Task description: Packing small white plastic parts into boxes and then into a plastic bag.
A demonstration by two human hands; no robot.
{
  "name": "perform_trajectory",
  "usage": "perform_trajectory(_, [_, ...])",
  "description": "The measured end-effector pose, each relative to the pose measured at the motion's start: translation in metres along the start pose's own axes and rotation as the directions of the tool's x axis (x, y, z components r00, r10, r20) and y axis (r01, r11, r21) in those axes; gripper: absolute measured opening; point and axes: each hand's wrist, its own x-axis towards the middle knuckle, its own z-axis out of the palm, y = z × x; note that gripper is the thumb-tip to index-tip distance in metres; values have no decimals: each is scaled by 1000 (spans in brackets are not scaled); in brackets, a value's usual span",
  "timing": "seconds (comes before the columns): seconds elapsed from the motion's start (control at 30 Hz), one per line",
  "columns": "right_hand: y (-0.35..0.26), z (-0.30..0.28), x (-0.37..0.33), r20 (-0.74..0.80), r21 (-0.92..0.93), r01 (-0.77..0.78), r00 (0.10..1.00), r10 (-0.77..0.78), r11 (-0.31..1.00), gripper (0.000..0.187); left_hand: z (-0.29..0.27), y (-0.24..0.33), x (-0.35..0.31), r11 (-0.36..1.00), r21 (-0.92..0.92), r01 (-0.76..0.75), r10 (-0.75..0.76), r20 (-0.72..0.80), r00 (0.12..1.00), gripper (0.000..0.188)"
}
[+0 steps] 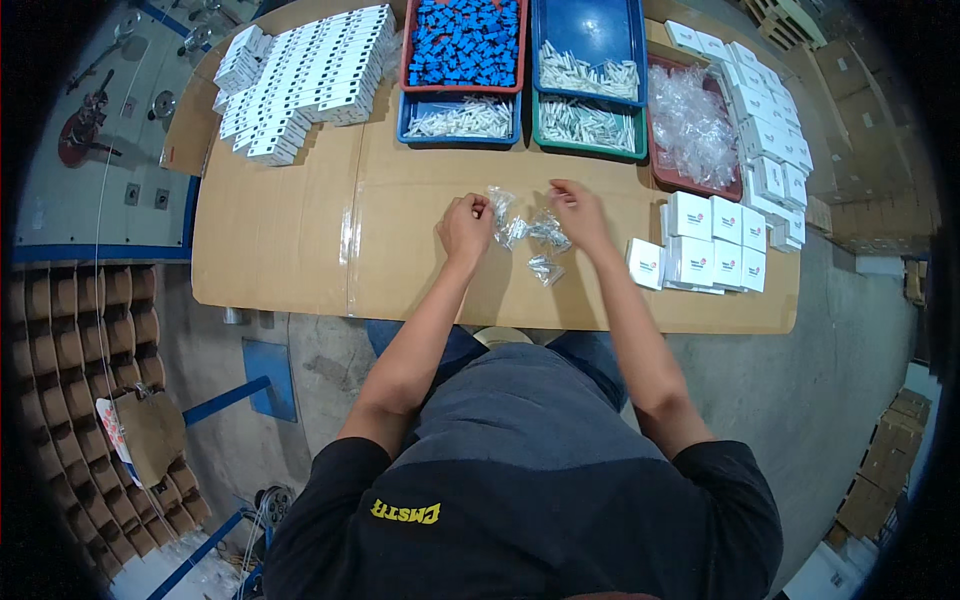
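Observation:
My left hand [467, 228] is closed, its fingertips pinched at the edge of a small clear plastic bag [501, 200]. To the right, my right hand [580, 214] has its thumb and forefinger apart, with nothing visible between them. Several more small clear bags with shiny, silvery pieces inside lie between and in front of my hands: one bag [514, 234] near the left fingertips, another bag [548, 232] just below the right fingers, and a third bag [545, 269] closer to me. What the pieces are is too small to make out.
Cardboard [270, 240] covers the table. Behind my hands stand a red tray [404, 70] of blue parts, blue and green trays [590, 151] of whitish plugs, and a red tray [690, 184] of clear bags. White boxes [330, 85] fill the far left; more boxes [690, 215] stand right.

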Motion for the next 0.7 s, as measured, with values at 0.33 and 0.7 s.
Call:
perform_trajectory(0.33, [-13,45,-31,152,391,-72,988,13,918,18,-25,6,-26,802,-589,104,25,207,978,13])
perform_trajectory(0.7, [-40,33,-70,66,435,-87,996,65,896,11,-29,29,-56,630,-760,160,-4,202,979,12])
